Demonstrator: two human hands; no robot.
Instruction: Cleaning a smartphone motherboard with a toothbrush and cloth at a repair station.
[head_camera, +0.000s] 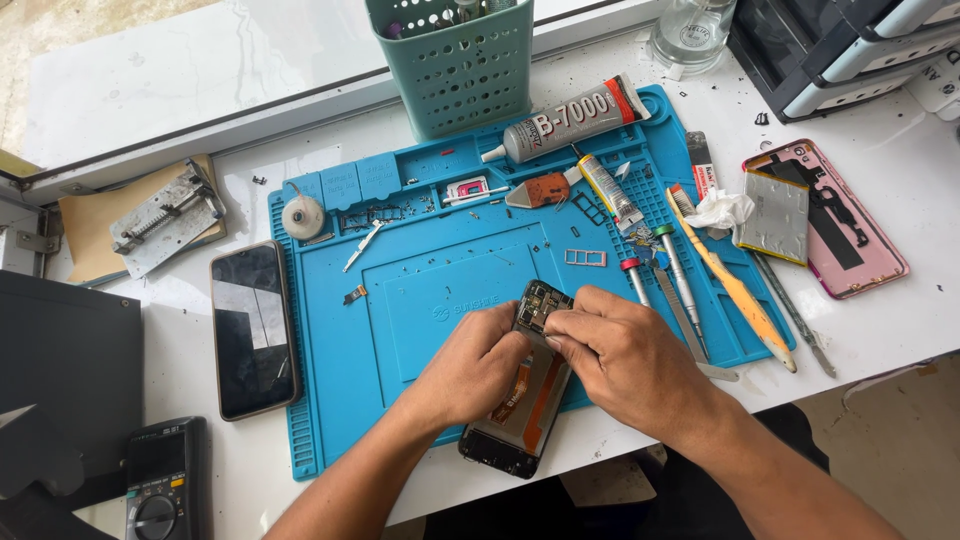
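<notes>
Tools beside opened phone

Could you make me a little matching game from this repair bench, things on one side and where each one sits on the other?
Things:
1. Opened phone
2. Black phone
3. Pink phone shell
4. Green basket

Places:
A. Right of the blue mat
B. Behind the mat, by the window
C. Under both hands, left hand and right hand
D. Left of the mat, screen up

Pairs: 1-C, 2-D, 3-A, 4-B
</notes>
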